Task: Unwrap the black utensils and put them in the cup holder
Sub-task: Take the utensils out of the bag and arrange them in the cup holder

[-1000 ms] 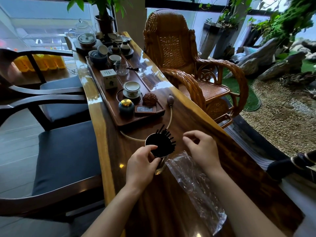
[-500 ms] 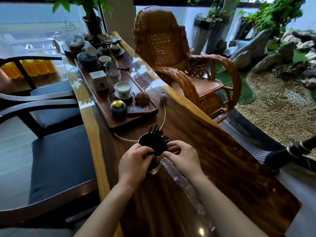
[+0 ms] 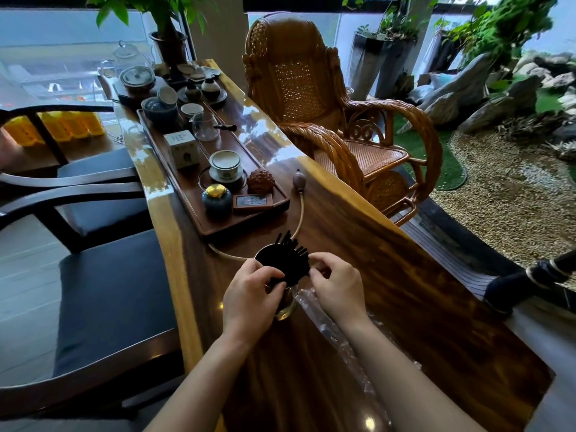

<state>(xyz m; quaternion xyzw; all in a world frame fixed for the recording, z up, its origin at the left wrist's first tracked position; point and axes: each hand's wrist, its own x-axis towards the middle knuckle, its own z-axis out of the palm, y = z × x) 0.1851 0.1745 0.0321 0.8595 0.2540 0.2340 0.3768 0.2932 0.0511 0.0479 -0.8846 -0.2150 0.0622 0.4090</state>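
Black utensils (image 3: pixel 293 260) in cup holder (image 3: pixel 285 302), pinched by left hand (image 3: pixel 252 294) and right hand (image 3: pixel 338 288); plastic wrap (image 3: pixel 339 332) beside.

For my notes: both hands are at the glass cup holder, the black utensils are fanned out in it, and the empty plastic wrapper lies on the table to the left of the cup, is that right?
Not quite. In the head view the plastic wrapper lies to the right of the cup holder, under the right hand. The rest holds: the left hand is also at the cup, with the black utensils fanned out in it.
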